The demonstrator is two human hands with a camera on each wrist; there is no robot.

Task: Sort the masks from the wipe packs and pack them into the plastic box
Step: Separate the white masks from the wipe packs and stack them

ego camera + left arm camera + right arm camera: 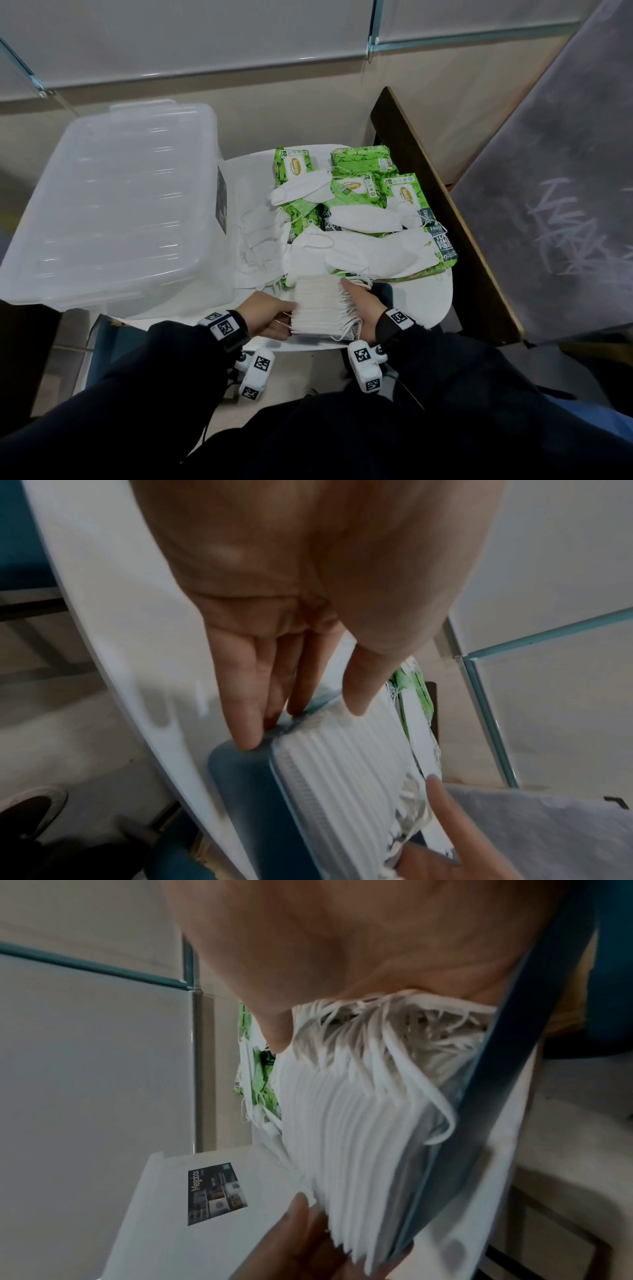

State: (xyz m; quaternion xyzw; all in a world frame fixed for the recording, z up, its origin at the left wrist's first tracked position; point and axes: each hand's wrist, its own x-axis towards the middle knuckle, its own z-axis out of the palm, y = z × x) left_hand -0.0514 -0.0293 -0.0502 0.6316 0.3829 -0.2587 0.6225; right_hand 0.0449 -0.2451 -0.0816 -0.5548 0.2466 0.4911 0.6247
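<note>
A thick stack of white masks [322, 308] sits at the near edge of the white table [435, 301], with both hands around it. My left hand [274, 317] grips its left side, thumb on top and fingers [253, 739] low at its edge. My right hand [359, 305] grips the right side where the ear loops [404, 1053] bunch, thumb on top. Up close, the stack [342, 764] [359, 1137] rests against something blue [246, 777]. Green wipe packs [363, 161] and loose white masks [363, 217] lie mixed behind it. The clear plastic box [113, 205] stands to the left, lid on.
A dark wooden board [445, 212] leans at the table's right edge, beside a grey scribbled panel [565, 205]. The box's labelled side [215, 1194] is close to the stack's left. More masks [260, 240] are heaped between the box and the packs.
</note>
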